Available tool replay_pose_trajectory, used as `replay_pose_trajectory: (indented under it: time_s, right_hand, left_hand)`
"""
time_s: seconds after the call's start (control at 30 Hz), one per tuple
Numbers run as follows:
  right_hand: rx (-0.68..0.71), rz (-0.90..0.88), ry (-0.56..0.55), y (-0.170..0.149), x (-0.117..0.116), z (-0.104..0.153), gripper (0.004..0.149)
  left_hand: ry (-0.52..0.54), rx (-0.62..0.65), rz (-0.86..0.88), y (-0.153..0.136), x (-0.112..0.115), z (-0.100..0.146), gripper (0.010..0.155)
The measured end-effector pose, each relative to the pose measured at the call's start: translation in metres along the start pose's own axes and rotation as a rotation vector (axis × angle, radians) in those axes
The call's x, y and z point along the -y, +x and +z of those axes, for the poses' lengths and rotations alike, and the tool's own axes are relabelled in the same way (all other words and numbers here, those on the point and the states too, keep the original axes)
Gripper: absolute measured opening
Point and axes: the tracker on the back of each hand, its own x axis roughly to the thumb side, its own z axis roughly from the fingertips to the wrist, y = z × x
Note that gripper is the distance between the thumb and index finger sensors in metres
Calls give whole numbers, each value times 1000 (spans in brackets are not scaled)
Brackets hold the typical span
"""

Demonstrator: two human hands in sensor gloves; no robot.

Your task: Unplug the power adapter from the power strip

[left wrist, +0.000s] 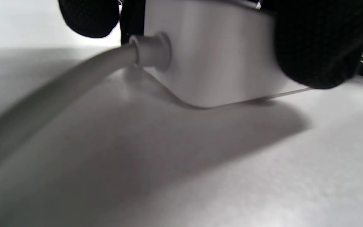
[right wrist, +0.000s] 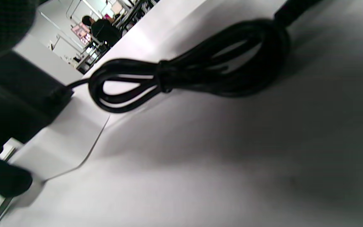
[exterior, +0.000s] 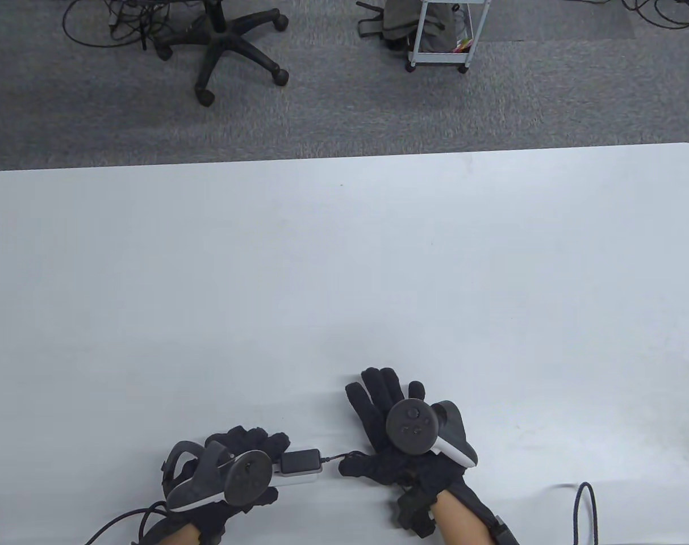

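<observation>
A black power adapter (exterior: 300, 461) sits plugged on top of a white power strip (exterior: 299, 478) near the table's front edge. My left hand (exterior: 253, 448) grips the strip from the left. In the left wrist view, gloved fingers (left wrist: 320, 47) clasp the strip's body (left wrist: 219, 53), and its white cord (left wrist: 74, 78) runs off to the left. My right hand (exterior: 367, 426) lies open just right of the adapter, fingers stretched out, thumb by the adapter's thin lead (exterior: 335, 457). The right wrist view shows the adapter (right wrist: 17, 94), the strip (right wrist: 65, 138) and a tied bundle of black cable (right wrist: 194, 69).
A black cable loop (exterior: 583, 511) lies at the front right of the white table (exterior: 344, 255). Dark cable (exterior: 122, 519) trails off behind my left wrist. An office chair (exterior: 230, 45) and a small cart (exterior: 441, 34) stand on the carpet beyond the far edge.
</observation>
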Motion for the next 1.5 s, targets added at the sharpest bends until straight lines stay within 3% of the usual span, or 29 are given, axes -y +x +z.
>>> replay_pose_trajectory:
  time_s: [0.23,0.47,0.5,0.53,0.57,0.67,0.9,1.1,1.2,1.5]
  right_hand:
    - [63,13,-27,29,2,0,103]
    - [182,162,68,87,-35,-12,103]
    - [178,197,71,90,-39,-12,102]
    - [149,254,3,92,-39,-10,101]
    - [152,290,-45,92,-37,-8,98]
    - [145,266,-13,89,-41,-7,91]
    - [175,188,-51,87,-38,-6,62]
    - [182,228,-91,89,-37,0,62]
    - [200,264,-104,91,-42,1,73]
    - [274,224,-164,90,-39,-1,62]
  left_hand:
    - [6,4,-5,-1,0,1,84]
    - [5,6,11,-1,-1,0,84]
    - [6,6,10,-1,0,0,84]
    - [6,7,7,-1,0,0,84]
    - [7,8,7,-2,-1,0,84]
    - [6,19,26,-2,0,0,84]
    - [-5,44,106,-5,-4,2,81]
    - [26,63,93,0,-4,2,78]
    - [31,75,121,-2,-3,1,77]
    - [21,23,91,0,-5,2,76]
